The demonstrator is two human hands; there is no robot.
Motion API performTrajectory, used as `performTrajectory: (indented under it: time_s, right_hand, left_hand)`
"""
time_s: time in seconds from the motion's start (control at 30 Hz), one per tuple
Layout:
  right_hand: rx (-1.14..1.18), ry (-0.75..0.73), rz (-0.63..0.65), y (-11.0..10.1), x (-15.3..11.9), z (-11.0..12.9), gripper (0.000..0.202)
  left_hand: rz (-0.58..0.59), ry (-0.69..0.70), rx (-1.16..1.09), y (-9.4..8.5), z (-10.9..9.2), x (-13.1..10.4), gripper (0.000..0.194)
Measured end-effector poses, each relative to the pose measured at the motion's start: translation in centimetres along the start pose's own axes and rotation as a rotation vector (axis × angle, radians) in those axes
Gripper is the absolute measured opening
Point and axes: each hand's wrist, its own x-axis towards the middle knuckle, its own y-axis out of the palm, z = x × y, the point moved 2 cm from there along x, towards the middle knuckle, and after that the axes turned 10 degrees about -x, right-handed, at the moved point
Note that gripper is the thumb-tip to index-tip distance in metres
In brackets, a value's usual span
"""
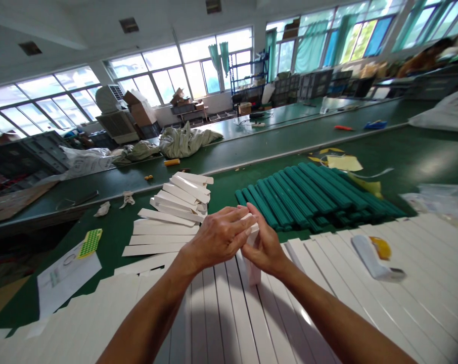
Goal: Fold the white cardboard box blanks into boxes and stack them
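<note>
A narrow white box (254,275) stands tilted between my two hands above a row of long white boxes (229,313). My right hand (266,243) is closed round its side. My left hand (218,236) lies over the upper end, fingers bent against the box's top and partly hiding it. Left of my hands, slim white cartons (156,238) lie fanned out in a pile. Beyond my right hand is a stack of dark green ribbed rods (301,194).
A white tape dispenser (369,257) with a yellow roll rests on the boxes at right. A printed sheet (64,280) and a green dotted card (90,243) lie at left. Farther back are crumpled sacks (187,140), an orange-red tool (344,128) and a person (426,58).
</note>
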Motion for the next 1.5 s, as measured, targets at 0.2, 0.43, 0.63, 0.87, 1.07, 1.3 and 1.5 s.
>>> performTrajectory:
  time_s: [0.2, 0.43, 0.63, 0.87, 1.07, 1.3, 1.5]
  right_hand:
    - [0.019, -0.037, 0.025, 0.3, -0.2, -0.2, 0.093]
    - [0.099, -0.008, 0.084, -0.3, 0.3, -0.2, 0.098]
    - [0.141, 0.023, 0.114, -0.5, 0.3, -0.8, 0.097]
    - [0.107, -0.113, 0.2, -1.4, 0.8, -1.0, 0.094]
    - [-0.05, -0.196, 0.299, -3.4, -0.5, -1.0, 0.093]
    - [-0.329, 0.489, -0.427, -17.0, -8.9, -7.8, 0.058]
    - [-0.477, 1.04, -0.731, -26.3, -16.4, -14.1, 0.038]
  left_hand:
    - [0.091, 0.024, 0.049, -0.6, -0.7, -0.3, 0.035]
    - [-0.095, 0.107, 0.024, 1.7, -0.9, -0.9, 0.042]
    - [-0.202, 0.105, 0.01, 3.5, -0.3, -1.6, 0.048]
    - [-0.121, 0.139, 0.075, 3.1, -0.3, -1.7, 0.05]
    - [-0.077, 0.211, 0.197, 3.0, 0.0, -1.7, 0.055]
    - [-0.22, 0.223, 0.291, 3.0, 1.8, -1.5, 0.061]
    - [-0.255, 0.147, 0.279, 3.7, 2.4, -0.8, 0.06]
